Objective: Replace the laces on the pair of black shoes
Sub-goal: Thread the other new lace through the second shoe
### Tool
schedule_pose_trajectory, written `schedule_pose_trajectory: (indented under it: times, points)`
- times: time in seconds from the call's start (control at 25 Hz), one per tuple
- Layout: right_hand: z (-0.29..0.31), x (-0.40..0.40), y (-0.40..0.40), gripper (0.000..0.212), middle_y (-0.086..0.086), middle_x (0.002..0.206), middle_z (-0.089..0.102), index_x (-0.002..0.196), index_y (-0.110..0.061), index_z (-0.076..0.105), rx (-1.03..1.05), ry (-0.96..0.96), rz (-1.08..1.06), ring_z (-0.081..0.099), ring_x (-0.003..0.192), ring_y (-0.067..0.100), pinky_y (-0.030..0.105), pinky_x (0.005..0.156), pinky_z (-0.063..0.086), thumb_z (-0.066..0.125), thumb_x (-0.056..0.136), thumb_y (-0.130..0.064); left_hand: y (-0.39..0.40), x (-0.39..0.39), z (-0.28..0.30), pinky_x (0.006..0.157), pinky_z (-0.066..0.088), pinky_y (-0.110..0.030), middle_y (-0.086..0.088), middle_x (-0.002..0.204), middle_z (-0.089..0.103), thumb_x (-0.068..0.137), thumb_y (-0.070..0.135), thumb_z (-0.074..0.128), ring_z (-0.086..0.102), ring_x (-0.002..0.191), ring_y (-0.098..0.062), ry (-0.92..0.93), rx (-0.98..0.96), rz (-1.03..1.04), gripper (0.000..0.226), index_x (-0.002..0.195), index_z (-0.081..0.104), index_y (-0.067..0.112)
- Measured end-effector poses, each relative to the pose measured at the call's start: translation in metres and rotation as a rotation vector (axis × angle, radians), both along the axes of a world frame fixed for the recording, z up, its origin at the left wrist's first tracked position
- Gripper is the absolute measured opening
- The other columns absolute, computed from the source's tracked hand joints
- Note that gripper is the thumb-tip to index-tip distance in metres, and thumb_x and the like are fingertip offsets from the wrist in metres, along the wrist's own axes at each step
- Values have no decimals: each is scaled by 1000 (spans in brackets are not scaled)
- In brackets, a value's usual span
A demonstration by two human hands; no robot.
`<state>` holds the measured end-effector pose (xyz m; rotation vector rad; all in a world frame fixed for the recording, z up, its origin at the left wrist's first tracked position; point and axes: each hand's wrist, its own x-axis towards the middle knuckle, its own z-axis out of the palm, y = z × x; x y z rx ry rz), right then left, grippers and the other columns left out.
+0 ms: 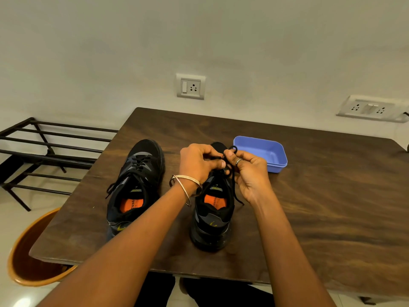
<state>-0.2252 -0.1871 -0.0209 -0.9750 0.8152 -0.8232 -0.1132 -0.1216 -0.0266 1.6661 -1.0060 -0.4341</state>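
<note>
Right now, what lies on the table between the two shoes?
In the head view, only bare table between the left shoe and right shoe; the left forearm crosses above that gap.

Soft, even indoor light, perhaps from overhead; faint shadows, sharp focus, wide-angle bending at edges.

Two black shoes on one desk; one blue tray; two hands; two wall sockets; one orange bin; one rack.
</note>
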Motion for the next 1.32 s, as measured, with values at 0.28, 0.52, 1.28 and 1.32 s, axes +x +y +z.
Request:
schedule_pose_trajectory:
  times: [0.28, 0.52, 1.28, 1.32]
  points:
    - [-10, 10, -4, 12, 12, 73, 64, 94, 2, 69, -11, 46, -130, 56, 52, 17, 24, 44, 45, 68, 89, -9, -5, -2, -2, 67, 47, -5, -5, 80, 70, 70, -2, 81, 58, 65, 0, -224, -32, -29, 14, 82, 74, 1]
    - [-16, 19, -9, 18, 13, 68, 62, 83, 0, 70, -65, 134, -185, 51, 50, 16, 26, 45, 43, 71, 88, -17, -10, 5, -2, 69, 56, -40, -8, 82, 68, 70, 0, 75, 65, 73, -25, -651, -38, -102, 9, 76, 71, 4]
    - [9, -28, -27, 7, 3, 84, 70, 87, -10, 72, -483, 473, 15, 64, 77, 11, 16, 64, 49, 72, 84, -4, 2, 13, 15, 50, 49, -18, -11, 72, 65, 86, -4, 65, 61, 50, -6, 452, 166, -173, 15, 101, 62, -2]
    - [12, -29, -25, 7, 7, 84, 70, 88, -8, 72, -489, 439, 100, 64, 76, 14, 19, 65, 53, 73, 83, -3, 1, 13, 14, 51, 50, -18, -11, 71, 65, 87, -3, 65, 59, 50, -7, 505, 169, -163, 14, 101, 64, -1]
